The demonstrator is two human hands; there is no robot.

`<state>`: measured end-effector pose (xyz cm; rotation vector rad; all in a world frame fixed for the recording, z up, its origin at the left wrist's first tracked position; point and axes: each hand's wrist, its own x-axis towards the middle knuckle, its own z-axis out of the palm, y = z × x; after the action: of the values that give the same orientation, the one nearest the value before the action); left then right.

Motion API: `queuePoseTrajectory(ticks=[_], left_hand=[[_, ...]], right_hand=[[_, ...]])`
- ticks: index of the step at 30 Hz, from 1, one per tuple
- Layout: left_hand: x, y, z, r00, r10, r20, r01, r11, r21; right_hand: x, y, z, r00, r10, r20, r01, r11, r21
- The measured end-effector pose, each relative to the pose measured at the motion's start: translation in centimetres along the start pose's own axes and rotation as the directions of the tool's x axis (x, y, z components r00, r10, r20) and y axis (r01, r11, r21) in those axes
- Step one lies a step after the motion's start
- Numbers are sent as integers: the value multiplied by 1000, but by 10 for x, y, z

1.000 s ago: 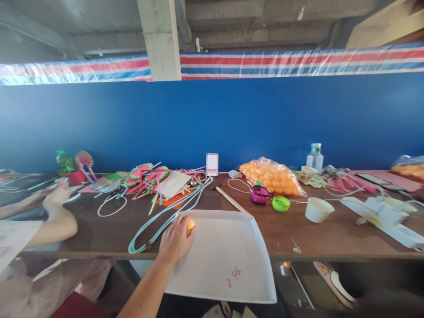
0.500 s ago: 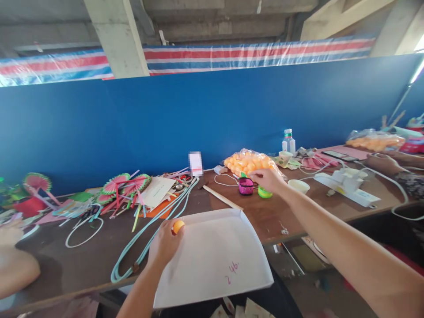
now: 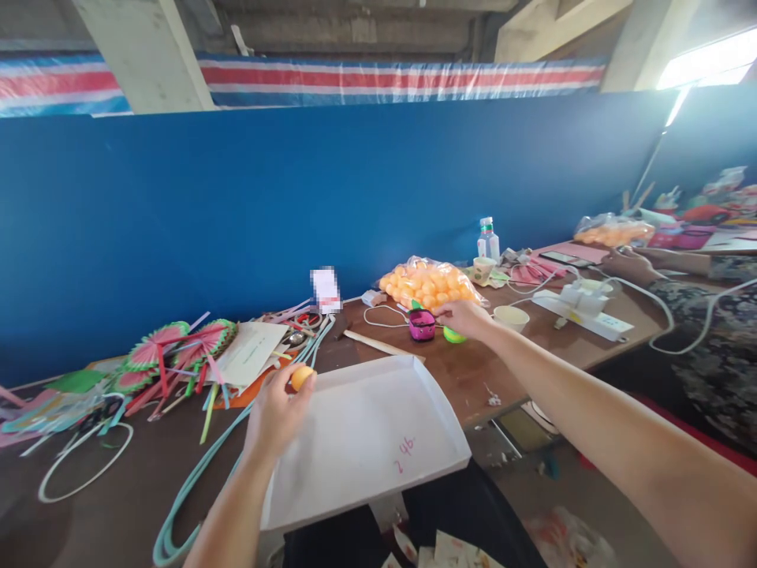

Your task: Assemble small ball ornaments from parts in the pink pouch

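Observation:
Over the left edge of a white tray (image 3: 367,434), my left hand (image 3: 277,406) is closed on an orange ball (image 3: 301,378). Farther back on the brown table, my right hand (image 3: 461,317) has its fingers pressed together at the right rim of a small magenta basket (image 3: 422,325). Whether anything is between those fingertips is too small to tell. Beside the basket, a yellow-green round item (image 3: 454,334) sits partly under my right hand. Behind it lies a clear bag of orange balls (image 3: 431,285).
A hammer (image 3: 378,344) lies behind the tray. To the right are a paper cup (image 3: 511,318), a bottle (image 3: 487,241) and a power strip (image 3: 583,315). Paper fans (image 3: 157,347) and cords lie left. Another person's hands (image 3: 632,264) are at far right.
The view has shifted to the right. My right hand has moved from above the basket and yellow-green item down to the basket's rim. My left hand still holds the orange ball.

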<state>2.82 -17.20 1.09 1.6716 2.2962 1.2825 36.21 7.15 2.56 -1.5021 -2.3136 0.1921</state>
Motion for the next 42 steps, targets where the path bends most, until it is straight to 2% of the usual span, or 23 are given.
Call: queuePoseTrajectory(ticks=[2,4,7,10,12,15,19,25,30,39,42], left_hand=[[5,24,-5,999,43,-20,-44,997,-58],[10,47,-1,996,83,-39,-86,993,-86],[16,67,28,983,177,-49,-181,978,-104],[13,67,70,973,224,58,-216,969,-118],[6,59,94,972,196,126,-181,976,-124],[-3,46,112,971,171,168,-148,979,-143],[-5,36,114,962,191,193,-147,964,-220],[-1,32,117,953,51,297,-3,987,-161],[-2,30,117,955,53,290,-7,988,-156],[-2,25,122,965,79,249,-46,989,-138],[-2,26,121,966,59,251,-24,990,-141]], right_hand=[[-7,-4,8,998,30,50,-30,1000,1],[-12,-12,16,996,56,70,-54,998,-19],[-18,-27,26,995,83,59,-80,996,-42],[-23,-33,37,996,85,1,-85,996,-16],[-28,-30,45,997,38,-66,-39,999,-2],[-39,-21,56,983,-51,-178,49,999,-16],[-53,-13,58,951,-143,-272,134,990,-52],[-71,-24,39,900,-222,-375,224,974,-37],[-80,-33,32,923,-241,-301,240,970,-43],[-91,-35,26,901,-245,-358,250,968,-32],[-93,-41,24,916,-246,-317,251,968,-27]])
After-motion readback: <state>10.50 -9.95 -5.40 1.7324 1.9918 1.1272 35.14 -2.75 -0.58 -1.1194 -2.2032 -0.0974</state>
